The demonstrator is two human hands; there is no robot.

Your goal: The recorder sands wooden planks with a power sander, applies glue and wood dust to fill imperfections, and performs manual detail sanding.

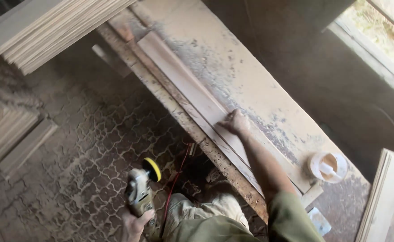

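Nearest, the left hand [134, 222] is gripping an angle grinder [141, 190] below the desk [250, 76], while the right hand [235, 122] is pressing, fingers bent, on the long wooden strip [183, 85]; sanding looks paused, dust already lying around.

Right hand [235, 122] resting on plank [192, 92], lying lengthwise on surface [233, 58]. Tub [327, 166] right of that hand. Left hand [133, 222] off the surface's left edge, gripping sander [141, 188] above floor [85, 148].

No labels, signs or screens here. One round white tub [327, 166], open-topped with something pale inside, sits on the dusty surface [233, 67] near its right end.
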